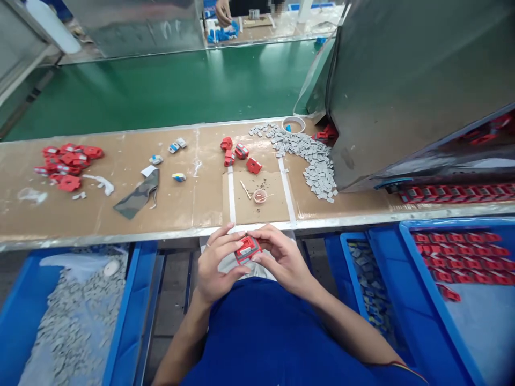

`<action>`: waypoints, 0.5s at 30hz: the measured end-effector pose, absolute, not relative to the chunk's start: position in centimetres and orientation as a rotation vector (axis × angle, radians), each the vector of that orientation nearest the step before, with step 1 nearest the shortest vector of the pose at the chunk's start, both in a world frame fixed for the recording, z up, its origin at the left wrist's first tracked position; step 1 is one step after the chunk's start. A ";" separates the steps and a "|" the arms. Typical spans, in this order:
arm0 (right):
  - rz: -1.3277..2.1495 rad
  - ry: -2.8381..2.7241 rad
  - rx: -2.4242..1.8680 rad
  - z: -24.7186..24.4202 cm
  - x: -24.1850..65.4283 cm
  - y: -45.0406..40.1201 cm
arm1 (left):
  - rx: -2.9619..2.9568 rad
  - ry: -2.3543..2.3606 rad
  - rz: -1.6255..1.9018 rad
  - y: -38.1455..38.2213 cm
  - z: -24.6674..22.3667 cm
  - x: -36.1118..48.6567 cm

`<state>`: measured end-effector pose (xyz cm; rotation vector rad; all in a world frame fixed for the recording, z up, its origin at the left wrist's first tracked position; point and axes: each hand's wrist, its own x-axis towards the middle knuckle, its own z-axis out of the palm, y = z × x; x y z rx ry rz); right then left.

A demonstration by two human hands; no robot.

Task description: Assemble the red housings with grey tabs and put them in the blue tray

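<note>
Between my two hands, just in front of the bench edge, is a small red and grey plastic toy vehicle body (247,249). My left hand (219,262) pinches its left side between thumb and fingers. My right hand (284,257) grips the right side, thumb low and fingers along the top. On the bench ahead lies a cardboard mat (277,213) with a small round cup (259,196) and a thin stick (245,190). Several similar red parts (254,165) sit behind it. A heap of small grey flat pieces (316,161) spreads to the right.
A pile of red parts (68,163) and a camouflage cloth (139,195) lie at left. Blue bins flank me: grey pieces (84,311) left, rows of red parts (458,257) right. A green conveyor belt (173,88) runs behind; across it shows another person's hand (223,12).
</note>
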<state>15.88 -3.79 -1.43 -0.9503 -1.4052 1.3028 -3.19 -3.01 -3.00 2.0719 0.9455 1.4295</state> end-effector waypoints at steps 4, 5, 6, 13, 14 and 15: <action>0.962 -1.692 -0.914 -0.4 16.3 -5.0 | 1.851 1.019 1.399 -5.6 -1.0 -2.9; 0.918 -1.733 -0.892 -0.1 16.3 -5.2 | 1.810 1.057 1.404 -6.2 -0.6 -2.7; 0.890 -1.765 -0.871 0.2 16.3 -5.4 | 1.779 1.091 1.402 -6.6 -0.3 -2.6; 0.815 -1.926 -0.808 1.1 16.4 -5.4 | 1.716 1.151 1.399 -7.8 0.1 -2.7; 0.793 -1.944 -0.816 1.2 16.4 -5.4 | 1.701 1.144 1.398 -7.7 -0.1 -2.7; 0.767 -1.957 -0.822 1.2 16.4 -5.4 | 1.683 1.137 1.401 -7.5 -0.3 -2.7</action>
